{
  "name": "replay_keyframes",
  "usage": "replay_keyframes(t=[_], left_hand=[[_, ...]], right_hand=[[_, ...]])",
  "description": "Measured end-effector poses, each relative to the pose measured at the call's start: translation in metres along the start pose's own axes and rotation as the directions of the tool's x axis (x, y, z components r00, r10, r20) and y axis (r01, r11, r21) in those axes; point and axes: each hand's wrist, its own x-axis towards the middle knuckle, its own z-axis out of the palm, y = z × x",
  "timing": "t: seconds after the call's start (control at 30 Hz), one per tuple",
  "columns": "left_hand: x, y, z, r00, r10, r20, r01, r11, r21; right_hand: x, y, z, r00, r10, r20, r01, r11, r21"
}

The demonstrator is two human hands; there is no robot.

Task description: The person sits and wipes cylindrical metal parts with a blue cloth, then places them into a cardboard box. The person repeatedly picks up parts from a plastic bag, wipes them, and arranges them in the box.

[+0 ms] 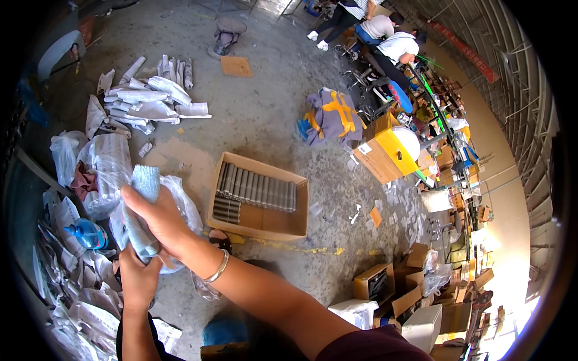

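Note:
Both hands grip a long roll (146, 178) with a pale blue-grey, bubble-wrap-like surface; what is inside it is hidden. My right hand (161, 221) wraps round its upper part, thumb along the side. Lower down, my left hand (138, 275) closes on the bottom end. Right of the hands, an open cardboard box (274, 231) stands on the floor, with rows of grey metal tubes (257, 185) lying along its far side and near-left corner. Behind and below the roll are clear plastic bags (108, 162).
Paper-wrapped rolls (150, 105) lie piled at the far left. Crumpled printed sheets (90, 301) and a blue-capped bottle (88, 233) are at the near left. A taped grey bundle (331, 114) and yellow-sided carton (385, 150) stand right. Several people (394, 45) are at a cluttered bench beyond.

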Motion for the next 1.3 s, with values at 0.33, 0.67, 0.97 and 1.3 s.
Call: replay_keyframes(t=[0.33, 0.67, 0.97, 1.3], left_hand=[[-0.024, 0.034, -0.003, 0.798, -0.336, 0.501, 0.598, 0.549, -0.585], [-0.004, 0.010, -0.020, 0.788, -0.309, 0.532, 0.573, 0.685, -0.450], [-0.023, 0.000, -0.017, 0.698, 0.037, 0.715, 0.702, 0.159, -0.694], [-0.007, -0.004, -0.016, 0.986, -0.138, 0.097, 0.168, 0.763, -0.624]], right_hand=[[-0.011, -0.015, 0.005, 0.869, -0.087, 0.487, -0.046, 0.966, 0.256], [-0.003, -0.006, -0.001, 0.979, 0.202, -0.015, -0.197, 0.967, 0.164], [0.007, -0.005, -0.009, 0.889, -0.176, 0.423, -0.108, 0.816, 0.568], [0.002, 0.018, 0.000, 0.955, 0.128, 0.267, -0.120, 0.992, -0.045]])
